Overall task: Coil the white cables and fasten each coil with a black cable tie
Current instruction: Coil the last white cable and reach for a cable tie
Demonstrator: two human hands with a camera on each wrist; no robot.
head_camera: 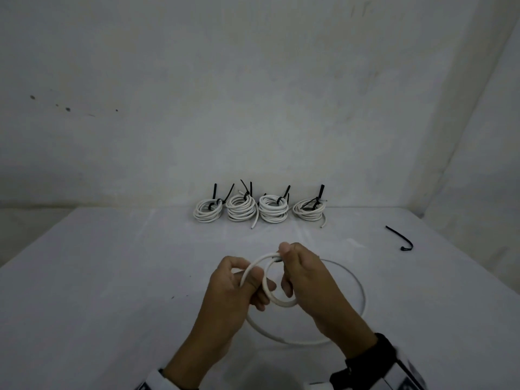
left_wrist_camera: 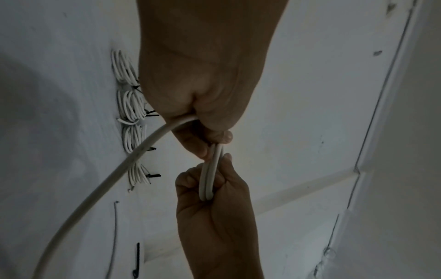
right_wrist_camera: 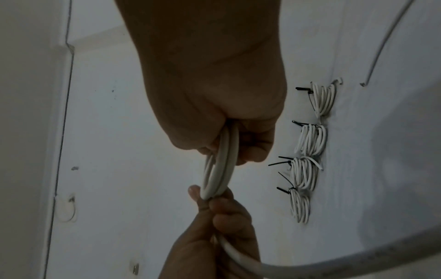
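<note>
Above the table (head_camera: pixel 112 277), white cable (head_camera: pixel 266 282) looped upright, both hands (head_camera: pixel 270 280) gripping

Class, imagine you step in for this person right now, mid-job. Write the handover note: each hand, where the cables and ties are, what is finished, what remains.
Left hand: grips the near-left side of the small white cable coil, thumb over the loops.
Right hand: pinches the coil's far side.
About two loops are wound; the rest of the white cable lies in a wide arc on the white table.
Done: four tied white coils stand in a row at the far edge, black ties on.
One loose black cable tie lies far right.
Left: finish winding, then fasten with that tie.
</note>
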